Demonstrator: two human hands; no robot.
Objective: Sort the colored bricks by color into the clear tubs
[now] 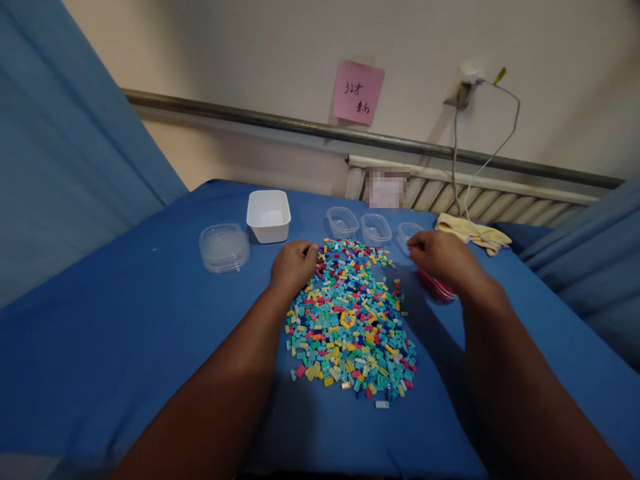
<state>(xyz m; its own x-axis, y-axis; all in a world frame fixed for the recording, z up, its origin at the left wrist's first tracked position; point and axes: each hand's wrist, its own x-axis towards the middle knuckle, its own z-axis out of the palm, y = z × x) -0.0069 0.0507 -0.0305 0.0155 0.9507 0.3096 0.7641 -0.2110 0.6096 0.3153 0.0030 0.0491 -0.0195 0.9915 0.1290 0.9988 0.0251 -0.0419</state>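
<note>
My left hand (294, 268) curled at left edge of brick pile (350, 320) on blue cloth (150, 320); my right hand (441, 255), fingers bunched, near red-filled tub (437, 287); cannot tell whether either pinches anything.

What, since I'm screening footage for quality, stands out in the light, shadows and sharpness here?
Head view: dim light overall; a dark shadow on the blue cloth between the brick pile and the right forearm; the right hand looks slightly soft, while the pink note shows clear strokes; a patch before the radiator is pixelated.
</note>
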